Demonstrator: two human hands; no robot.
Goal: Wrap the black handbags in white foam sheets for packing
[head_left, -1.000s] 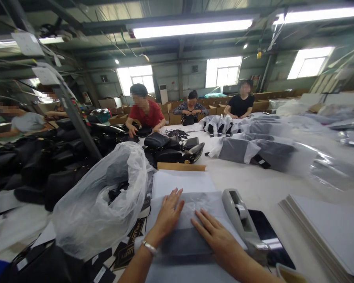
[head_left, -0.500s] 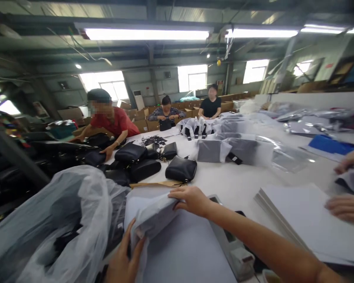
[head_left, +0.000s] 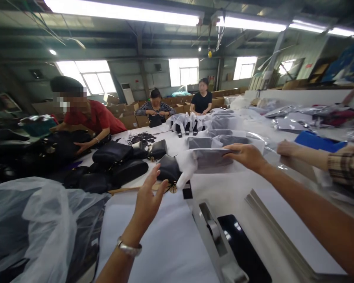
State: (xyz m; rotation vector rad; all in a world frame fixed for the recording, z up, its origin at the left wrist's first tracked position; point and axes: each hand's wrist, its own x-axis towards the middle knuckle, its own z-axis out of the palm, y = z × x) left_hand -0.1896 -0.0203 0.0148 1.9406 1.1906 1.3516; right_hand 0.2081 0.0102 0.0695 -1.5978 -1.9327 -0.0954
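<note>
My right hand (head_left: 246, 157) pinches the upper edge of a bag wrapped in thin white translucent sheeting (head_left: 211, 162), held over the table beside other wrapped ones. A dark shape shows through the wrap, and its left end is blurred. Raised above a stack of white sheets (head_left: 165, 239), my left hand (head_left: 147, 198) is empty, fingers stretched and thumb apart. Just beyond its fingertips lies a black handbag (head_left: 168, 167) with a round gold charm (head_left: 173, 189).
A tape dispenser (head_left: 214, 230) and black phone (head_left: 243, 249) lie right of the sheets. Left are a clear plastic bag (head_left: 47, 220) and black bags (head_left: 113, 153). Another person's hand (head_left: 287, 148) reaches in beside a board stack (head_left: 295, 232). Several people work around the table.
My right hand has carried the wrapped bag from above the white sheets out to the right. My left hand has let go of it and risen. The view has shifted right.
</note>
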